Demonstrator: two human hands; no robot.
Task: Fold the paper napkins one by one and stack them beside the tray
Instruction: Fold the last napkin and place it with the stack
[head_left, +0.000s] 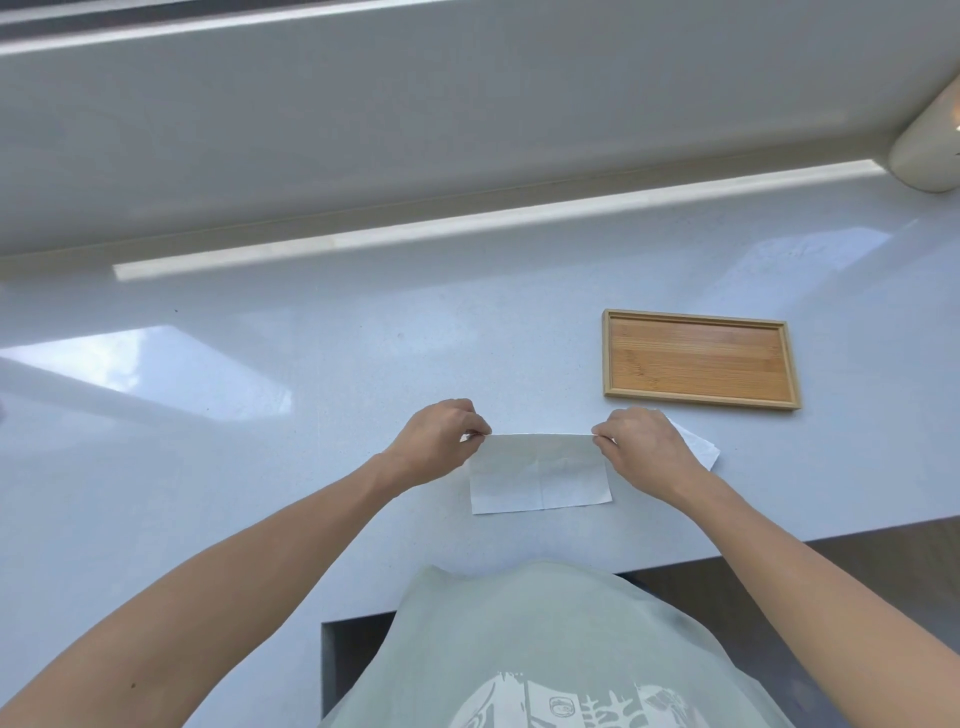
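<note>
The person's left hand (441, 441) is pinching the far left corner of a white paper napkin (540, 475), with thumb and fingertips curled tightly onto the paper's edge. The right hand (644, 449) is doing the same at the far right corner, its fingers bent and gripping the top edge, so the far edge of the napkin is running taut and straight between the two hands. The napkin is hanging or lying as a wide rectangle toward the person, its near edge resting on the pale countertop (260, 467), with a faint vertical crease showing down its middle; whether the far edge is lifted off the surface or pressed flat cannot be told. Partly hidden behind the right hand, another piece of white paper (701, 447) is lying on the countertop, its corner poking out to the right, just in front of the wooden tray (698, 358). The tray is sitting flat beyond and to the right of the hands, apart from the held napkin. A light green shirt (545, 649) is filling the bottom of the view, and a rounded cream object (930, 150) is showing at the upper right edge.
</note>
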